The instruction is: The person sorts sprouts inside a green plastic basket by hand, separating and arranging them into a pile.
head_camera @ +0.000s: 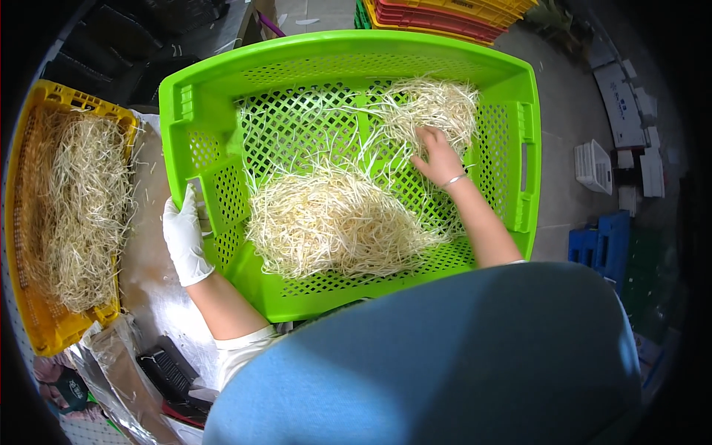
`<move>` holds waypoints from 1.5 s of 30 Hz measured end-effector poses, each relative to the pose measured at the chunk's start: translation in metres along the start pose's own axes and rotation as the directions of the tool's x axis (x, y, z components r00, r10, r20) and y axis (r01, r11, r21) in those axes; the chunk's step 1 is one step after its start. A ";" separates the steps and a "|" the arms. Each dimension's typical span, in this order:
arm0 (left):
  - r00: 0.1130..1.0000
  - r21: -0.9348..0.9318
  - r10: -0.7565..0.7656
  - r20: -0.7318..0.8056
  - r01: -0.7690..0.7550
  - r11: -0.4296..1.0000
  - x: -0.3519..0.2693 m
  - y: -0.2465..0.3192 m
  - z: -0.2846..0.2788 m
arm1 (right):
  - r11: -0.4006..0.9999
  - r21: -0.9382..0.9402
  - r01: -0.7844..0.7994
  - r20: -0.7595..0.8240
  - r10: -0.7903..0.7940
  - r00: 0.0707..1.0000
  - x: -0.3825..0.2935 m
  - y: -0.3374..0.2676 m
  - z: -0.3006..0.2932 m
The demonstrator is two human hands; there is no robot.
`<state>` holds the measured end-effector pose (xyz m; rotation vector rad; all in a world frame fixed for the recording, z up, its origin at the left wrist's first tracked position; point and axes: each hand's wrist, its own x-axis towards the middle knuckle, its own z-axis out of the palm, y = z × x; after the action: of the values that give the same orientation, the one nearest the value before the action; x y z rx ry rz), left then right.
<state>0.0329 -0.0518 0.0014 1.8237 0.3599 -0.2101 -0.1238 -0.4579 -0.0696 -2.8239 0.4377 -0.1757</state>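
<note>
A bright green plastic crate (356, 44) with lattice openings lies before me. My left hand (186, 239), in a white glove, grips its left side at the handle slot. Bare, with a thin bracelet at the wrist, my right hand (439, 156) touches the near edge of the smaller pile of bean sprouts (445, 105) at the crate's far right. Its thumb and fingers are apart, and nothing shows between them. A larger heap of bean sprouts (334, 222) covers the near middle of the crate's floor. Loose strands lie scattered between the two piles.
On the metal table (150, 245) at left stands a yellow crate (61, 334) with more sprouts (89, 211). Near me lie a black plastic tray (172, 372) and clear plastic film (111, 361). Stacked crates (439, 22), a white basket (593, 167) and a blue pallet (601, 245) stand beyond.
</note>
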 end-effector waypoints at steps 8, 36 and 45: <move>0.999 0.042 0.042 0.016 -0.043 0.998 -0.004 0.003 -0.003 | 0.990 0.138 -0.018 -0.250 0.052 0.967 0.021 -0.007 -0.002; 1.000 0.057 0.025 0.006 -0.025 0.998 -0.002 0.005 -0.003 | 0.989 -0.048 0.140 -0.029 -0.142 0.989 -0.008 -0.004 0.016; 0.999 0.096 0.037 -0.018 -0.035 0.995 -0.001 0.000 -0.010 | 0.978 0.104 -0.180 -0.526 0.208 0.825 -0.039 0.029 -0.141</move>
<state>0.0316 -0.0426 0.0047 1.9264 0.3353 -0.1874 -0.1913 -0.5076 0.0533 -2.6192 0.8203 -0.9319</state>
